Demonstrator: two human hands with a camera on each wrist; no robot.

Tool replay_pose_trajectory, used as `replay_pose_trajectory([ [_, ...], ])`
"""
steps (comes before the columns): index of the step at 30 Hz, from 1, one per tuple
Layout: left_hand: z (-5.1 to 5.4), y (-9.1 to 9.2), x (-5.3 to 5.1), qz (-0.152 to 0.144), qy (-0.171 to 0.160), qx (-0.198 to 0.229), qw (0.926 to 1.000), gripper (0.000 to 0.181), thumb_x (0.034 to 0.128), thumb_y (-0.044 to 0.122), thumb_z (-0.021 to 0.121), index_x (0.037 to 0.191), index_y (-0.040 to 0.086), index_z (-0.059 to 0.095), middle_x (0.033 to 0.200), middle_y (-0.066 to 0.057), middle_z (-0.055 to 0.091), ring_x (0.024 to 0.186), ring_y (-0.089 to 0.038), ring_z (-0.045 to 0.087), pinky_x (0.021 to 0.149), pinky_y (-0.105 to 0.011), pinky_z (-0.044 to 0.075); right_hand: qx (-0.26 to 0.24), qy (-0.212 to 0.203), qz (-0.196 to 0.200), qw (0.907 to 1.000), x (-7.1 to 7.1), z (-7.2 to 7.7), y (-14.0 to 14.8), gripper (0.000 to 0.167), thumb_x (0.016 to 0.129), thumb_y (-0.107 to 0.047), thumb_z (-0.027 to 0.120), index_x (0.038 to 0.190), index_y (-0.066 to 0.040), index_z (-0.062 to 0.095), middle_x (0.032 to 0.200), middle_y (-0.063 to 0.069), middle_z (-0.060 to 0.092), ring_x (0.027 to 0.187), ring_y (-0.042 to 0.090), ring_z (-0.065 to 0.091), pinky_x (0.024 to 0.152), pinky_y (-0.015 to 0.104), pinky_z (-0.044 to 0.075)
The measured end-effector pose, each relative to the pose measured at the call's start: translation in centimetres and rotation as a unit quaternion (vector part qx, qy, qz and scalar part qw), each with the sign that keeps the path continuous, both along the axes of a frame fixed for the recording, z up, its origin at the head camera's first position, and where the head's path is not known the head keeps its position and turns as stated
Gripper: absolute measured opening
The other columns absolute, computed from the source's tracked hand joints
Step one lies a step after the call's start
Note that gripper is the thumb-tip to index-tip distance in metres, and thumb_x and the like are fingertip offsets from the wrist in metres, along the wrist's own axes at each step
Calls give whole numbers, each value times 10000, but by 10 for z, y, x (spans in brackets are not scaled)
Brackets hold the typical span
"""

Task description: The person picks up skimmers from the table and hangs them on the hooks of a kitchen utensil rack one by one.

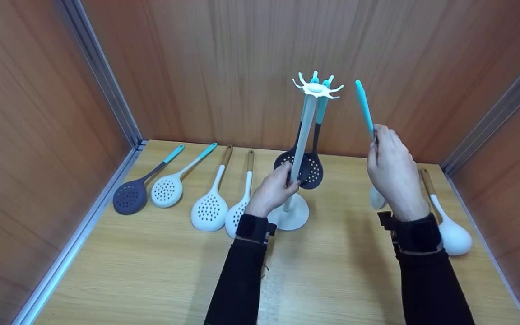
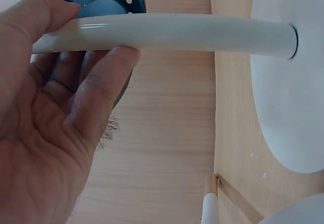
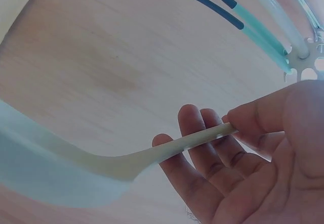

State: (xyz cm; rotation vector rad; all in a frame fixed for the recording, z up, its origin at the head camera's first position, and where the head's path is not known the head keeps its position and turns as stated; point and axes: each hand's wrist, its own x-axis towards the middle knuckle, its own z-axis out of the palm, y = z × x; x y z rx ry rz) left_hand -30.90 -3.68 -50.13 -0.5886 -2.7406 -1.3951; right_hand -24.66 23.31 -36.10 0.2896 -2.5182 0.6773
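Note:
My left hand [image 1: 272, 190] grips the white pole [image 2: 177, 33] of an upright utensil stand, above its round base [image 1: 290, 218]. Two dark perforated skimmers [image 1: 314, 174] with turquoise handles hang from the stand's hooked top [image 1: 316, 89], behind the pole. To the right of the stand, my right hand [image 1: 394, 169] pinches the pale neck of a ladle [image 3: 55, 163] between thumb and fingers. Its turquoise handle [image 1: 364, 106] points up and its white bowl hangs down, mostly behind the hand in the head view.
Left of the stand lie a dark skimmer [image 1: 130, 197], a white skimmer [image 1: 167, 191] with a turquoise handle, and two white skimmers [image 1: 209, 212] with wooden handles. A white ladle [image 1: 455, 237] with a wooden handle lies at the right. Wooden panels [image 1: 224, 67] wall the table.

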Motion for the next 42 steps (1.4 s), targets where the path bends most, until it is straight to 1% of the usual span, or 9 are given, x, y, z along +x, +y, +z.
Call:
replay_pose_trajectory([
  [7, 0, 0, 0, -16, 26, 10, 10000, 181, 1171, 183, 729, 1296, 119, 615, 1149, -48, 653, 980, -168, 660, 821, -323, 577, 24, -78, 10, 10000, 1, 3, -4, 376, 1232, -50, 478, 1576, 78, 561, 1310, 308, 690, 1040, 450, 695, 895, 654, 644],
  [18, 1, 0, -1, -10, -132, 63, 9999, 175, 1174, 187, 725, 1305, 146, 616, 1172, -43, 670, 1013, -178, 693, 873, -368, 637, 154, 104, 41, 9998, 1, 2, -9, 365, 1225, -46, 492, 1559, 74, 575, 1279, 297, 702, 1002, 448, 726, 826, 641, 651],
  [23, -1, 0, 0, -58, -64, 109, 9999, 174, 1172, 183, 725, 1299, 132, 617, 1155, -39, 662, 997, -171, 675, 857, -354, 607, 153, 177, 59, 9997, 1, 2, -12, 349, 1230, -63, 482, 1535, 64, 593, 1260, 282, 707, 991, 448, 733, 799, 652, 650],
  [26, -2, -1, 0, -76, 6, 116, 9999, 170, 1171, 184, 724, 1288, 127, 616, 1140, -37, 650, 975, -170, 657, 834, -344, 582, 148, 205, 86, 9996, 1, 2, -13, 346, 1234, -69, 477, 1528, 64, 602, 1263, 282, 708, 1003, 454, 738, 799, 662, 652],
  [29, -2, -1, 0, -81, 8, 138, 9999, 168, 1171, 184, 724, 1285, 131, 613, 1136, -35, 649, 969, -167, 656, 825, -339, 580, 175, 189, 102, 9996, 1, 2, -14, 354, 1237, -67, 470, 1539, 68, 595, 1277, 285, 707, 1022, 452, 746, 819, 665, 668],
  [35, -1, -1, 0, -78, -111, 172, 9998, 166, 1179, 190, 719, 1299, 146, 613, 1150, -33, 664, 990, -170, 678, 844, -348, 604, 287, 146, 105, 9994, 1, 2, -17, 361, 1237, -54, 462, 1551, 77, 582, 1294, 299, 704, 1031, 452, 759, 841, 652, 699],
  [42, -2, -1, -1, -85, -180, 174, 9996, 155, 1182, 187, 712, 1292, 149, 610, 1152, -34, 660, 996, -174, 678, 854, -355, 607, 402, 104, 82, 9991, 1, 2, -20, 351, 1232, -50, 474, 1543, 73, 581, 1271, 298, 699, 978, 431, 732, 825, 637, 699],
])
